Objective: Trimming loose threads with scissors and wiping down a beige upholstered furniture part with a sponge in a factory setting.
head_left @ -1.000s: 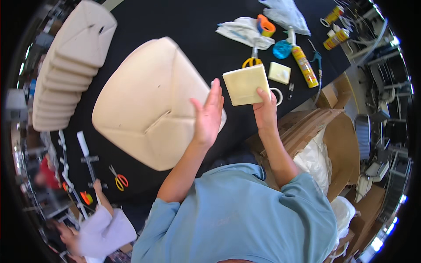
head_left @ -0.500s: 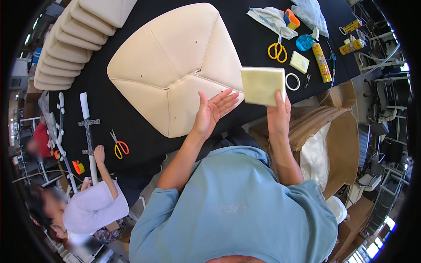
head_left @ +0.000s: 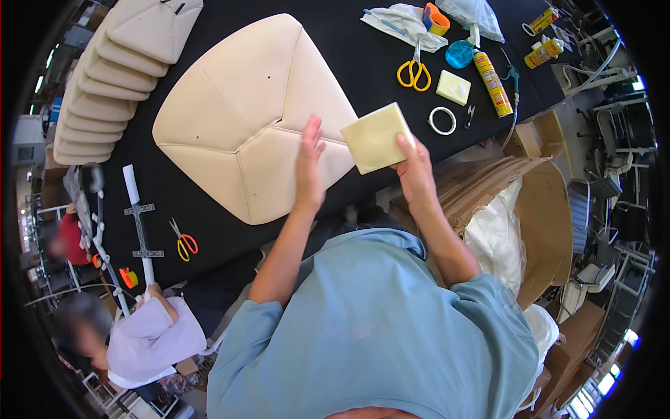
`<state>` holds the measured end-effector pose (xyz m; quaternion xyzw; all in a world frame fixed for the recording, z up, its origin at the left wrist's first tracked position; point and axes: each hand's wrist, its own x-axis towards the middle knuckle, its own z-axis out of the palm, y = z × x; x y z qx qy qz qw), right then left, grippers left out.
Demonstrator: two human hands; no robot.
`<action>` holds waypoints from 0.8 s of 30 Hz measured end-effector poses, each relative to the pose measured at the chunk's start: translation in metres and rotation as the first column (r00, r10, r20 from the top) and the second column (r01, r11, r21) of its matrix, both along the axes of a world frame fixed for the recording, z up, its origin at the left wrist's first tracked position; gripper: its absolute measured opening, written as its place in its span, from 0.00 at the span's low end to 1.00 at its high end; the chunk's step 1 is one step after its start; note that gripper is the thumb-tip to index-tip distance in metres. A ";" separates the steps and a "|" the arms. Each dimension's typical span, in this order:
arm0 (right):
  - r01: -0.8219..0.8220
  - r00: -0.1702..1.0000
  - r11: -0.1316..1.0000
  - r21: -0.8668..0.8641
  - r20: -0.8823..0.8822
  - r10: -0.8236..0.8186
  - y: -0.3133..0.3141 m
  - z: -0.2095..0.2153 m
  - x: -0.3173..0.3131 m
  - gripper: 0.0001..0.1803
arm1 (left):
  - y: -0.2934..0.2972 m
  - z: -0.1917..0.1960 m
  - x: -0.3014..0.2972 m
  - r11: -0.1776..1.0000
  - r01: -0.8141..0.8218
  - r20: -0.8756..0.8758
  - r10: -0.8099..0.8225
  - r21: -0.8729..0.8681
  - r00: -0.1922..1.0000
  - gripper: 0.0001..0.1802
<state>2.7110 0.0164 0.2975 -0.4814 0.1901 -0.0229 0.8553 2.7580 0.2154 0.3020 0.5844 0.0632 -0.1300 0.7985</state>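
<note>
- Head view, looking down: the right hand (head_left: 413, 164) grips a pale yellow square pad (head_left: 373, 140) at its lower right corner, thumb flat on the upper face; the fingers beneath are mostly hidden.
- The left hand (head_left: 310, 164) holds nothing that shows. Its fingers are straight and its palm seems turned toward the pad, with a gap between them. It overlaps a cream padded panel (head_left: 216, 112) in the view; whether it touches the panel, I cannot tell.
- The pad is raised and tilted, just right of the panel's right corner. It is probably light, perhaps a stack of thin sheets or foam, fairly stiff as it keeps flat from one corner. Its smooth face could be slippery. A pinch on a side edge, or a grip on two opposite edges, looks safest.
- The panel lies on a black-covered bench (head_left: 335, 42), its lower right side toward the wearer and near the bench's front edge.
- Right of the pad, a strip of dark covering leaves some sideways room before a white tape ring (head_left: 430, 121), a second yellow pad (head_left: 453, 87) and yellow-handled scissors (head_left: 416, 63); a yellow can (head_left: 493, 84) lies farther out.
- Beyond the bench's front edge, at right, an open cardboard box (head_left: 548, 230) sits close to the right forearm.
</note>
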 end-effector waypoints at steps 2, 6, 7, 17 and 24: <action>-0.039 0.999 0.999 0.019 -0.035 0.040 0.017 -0.009 -0.009 0.21 | -0.019 0.007 -0.009 0.719 0.006 0.451 -0.443 0.695 0.775 0.37; 0.107 0.989 0.900 0.422 -0.138 -0.053 0.006 -0.026 -0.023 0.22 | -0.017 -0.017 -0.035 0.482 -0.123 0.428 -0.597 0.867 0.679 0.33; 0.226 0.969 0.862 0.453 -0.191 -0.154 0.001 -0.037 -0.024 0.22 | -0.003 -0.035 -0.040 0.464 -0.055 0.340 -0.559 0.884 0.756 0.31; 0.209 0.964 0.923 0.324 -0.226 -0.139 0.015 -0.058 -0.037 0.24 | 0.076 0.030 -0.069 0.638 -0.142 -0.254 -0.087 -0.757 0.963 0.61; 0.233 0.971 0.916 0.326 -0.136 -0.199 0.053 -0.052 -0.051 0.25 | 0.126 0.046 -0.064 0.489 -0.001 -0.077 -0.136 -0.872 0.988 0.48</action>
